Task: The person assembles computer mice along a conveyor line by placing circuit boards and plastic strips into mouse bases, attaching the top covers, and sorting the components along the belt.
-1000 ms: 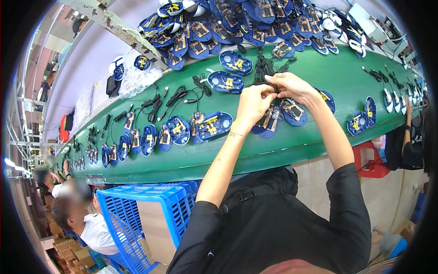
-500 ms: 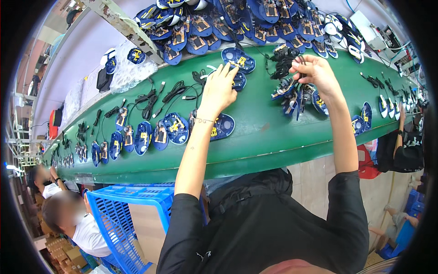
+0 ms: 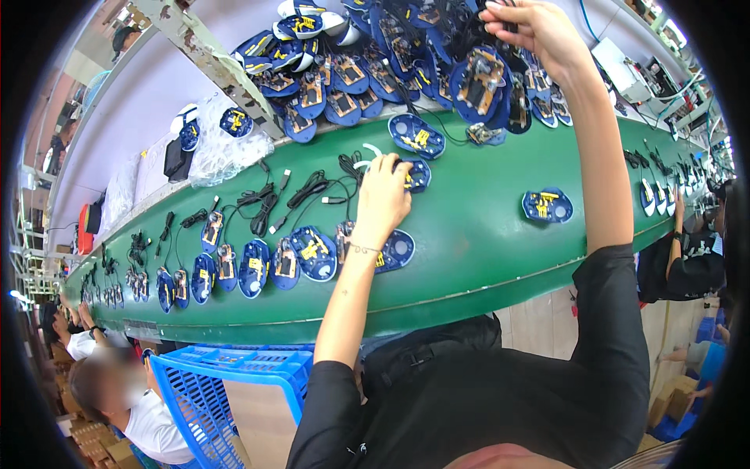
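Observation:
My right hand is raised at the far side with its fingers closed on a bunch of black cables. Below it hang several blue computer mouse halves with brown circuit boards, in front of the pile. My left hand reaches over the green bench, fingers bent round the edge of a blue mouse shell with yellow parts inside; the hand partly hides it. Another open mouse shell lies just beyond. One more shell lies alone under my right forearm.
A heap of mouse halves covers the back shelf. Along the left run mouse halves with boards and coiled cables. A blue crate stands at the near left, beside a seated person. Another person works at the far right.
My right hand has lifted the cables with the hanging mouse halves up and away toward the pile. My left hand's fingers have bent onto the shell. The whole view has shifted slightly.

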The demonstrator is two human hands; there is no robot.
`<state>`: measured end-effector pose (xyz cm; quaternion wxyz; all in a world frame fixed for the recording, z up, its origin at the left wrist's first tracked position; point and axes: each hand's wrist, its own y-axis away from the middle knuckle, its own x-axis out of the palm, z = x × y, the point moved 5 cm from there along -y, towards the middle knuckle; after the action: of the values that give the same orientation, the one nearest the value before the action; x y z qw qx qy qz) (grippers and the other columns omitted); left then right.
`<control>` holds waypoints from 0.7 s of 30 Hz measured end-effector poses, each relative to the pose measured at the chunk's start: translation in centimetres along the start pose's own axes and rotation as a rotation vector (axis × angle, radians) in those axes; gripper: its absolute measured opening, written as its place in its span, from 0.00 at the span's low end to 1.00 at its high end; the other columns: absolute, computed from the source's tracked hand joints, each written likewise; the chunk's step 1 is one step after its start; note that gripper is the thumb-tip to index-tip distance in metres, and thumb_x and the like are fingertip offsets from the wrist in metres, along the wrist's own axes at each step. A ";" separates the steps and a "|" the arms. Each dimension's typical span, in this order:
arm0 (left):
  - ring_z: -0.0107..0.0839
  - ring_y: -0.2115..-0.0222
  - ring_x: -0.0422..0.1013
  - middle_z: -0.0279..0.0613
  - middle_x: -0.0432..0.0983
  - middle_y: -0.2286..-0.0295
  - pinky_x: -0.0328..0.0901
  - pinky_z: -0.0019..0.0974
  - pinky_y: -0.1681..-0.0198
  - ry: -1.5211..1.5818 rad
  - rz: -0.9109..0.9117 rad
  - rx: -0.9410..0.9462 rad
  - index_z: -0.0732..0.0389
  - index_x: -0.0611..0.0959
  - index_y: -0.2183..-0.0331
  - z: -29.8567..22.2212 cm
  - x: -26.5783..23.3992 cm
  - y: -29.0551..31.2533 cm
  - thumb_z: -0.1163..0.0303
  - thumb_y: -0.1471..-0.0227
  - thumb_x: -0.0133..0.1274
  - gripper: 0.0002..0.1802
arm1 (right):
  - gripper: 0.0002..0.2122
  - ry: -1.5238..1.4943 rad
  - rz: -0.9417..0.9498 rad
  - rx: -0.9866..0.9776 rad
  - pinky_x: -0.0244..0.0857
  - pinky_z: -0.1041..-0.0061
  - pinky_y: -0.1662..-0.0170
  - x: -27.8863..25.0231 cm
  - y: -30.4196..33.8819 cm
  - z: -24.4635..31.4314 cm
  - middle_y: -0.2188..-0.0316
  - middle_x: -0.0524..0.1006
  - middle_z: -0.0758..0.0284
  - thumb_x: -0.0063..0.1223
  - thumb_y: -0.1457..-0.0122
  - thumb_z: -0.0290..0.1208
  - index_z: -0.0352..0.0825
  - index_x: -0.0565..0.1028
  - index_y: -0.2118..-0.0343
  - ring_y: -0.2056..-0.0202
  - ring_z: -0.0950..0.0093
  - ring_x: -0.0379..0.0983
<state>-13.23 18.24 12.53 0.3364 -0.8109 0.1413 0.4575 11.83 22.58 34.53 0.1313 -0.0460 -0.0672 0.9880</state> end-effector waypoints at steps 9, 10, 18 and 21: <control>0.48 0.48 0.62 0.47 0.67 0.53 0.64 0.45 0.46 0.107 0.060 -0.026 0.58 0.77 0.55 0.3 -1.2 -0.4 0.75 0.64 0.62 0.28 | 0.02 -0.217 0.005 -0.055 0.77 0.78 0.69 5.0 -19.9 0.7 0.74 0.76 0.56 0.48 0.43 0.16 0.23 0.73 0.70 0.75 0.70 0.76; 0.48 0.48 0.62 0.46 0.67 0.53 0.64 0.45 0.45 0.126 0.070 -0.026 0.58 0.77 0.55 0.5 -1.1 -0.6 0.75 0.64 0.62 0.28 | 0.02 -0.218 0.007 -0.055 0.77 0.78 0.69 5.5 -22.7 -0.2 0.74 0.76 0.56 0.48 0.43 0.16 0.23 0.73 0.70 0.75 0.70 0.76; 0.47 0.44 0.60 0.50 0.65 0.50 0.60 0.45 0.43 0.213 0.162 -0.044 0.62 0.76 0.53 2.0 -1.0 -1.9 0.77 0.63 0.62 0.29 | 0.10 0.125 -0.330 -0.079 0.72 0.71 0.77 5.3 -33.5 -8.2 0.73 0.80 0.55 0.46 0.44 0.25 0.26 0.79 0.71 0.74 0.65 0.79; 0.47 0.44 0.60 0.48 0.65 0.49 0.61 0.44 0.43 0.178 0.170 -0.033 0.61 0.76 0.53 2.6 -1.0 -2.1 0.74 0.61 0.63 0.29 | 0.13 0.930 -0.405 -0.217 0.74 0.64 0.69 5.4 -33.8 -7.4 0.72 0.80 0.50 0.49 0.47 0.31 0.25 0.80 0.72 0.71 0.59 0.80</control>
<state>-14.26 21.45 13.31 0.2689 -0.8390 0.2312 0.4127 15.98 57.24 31.70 0.3301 -0.4796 -0.1114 0.8054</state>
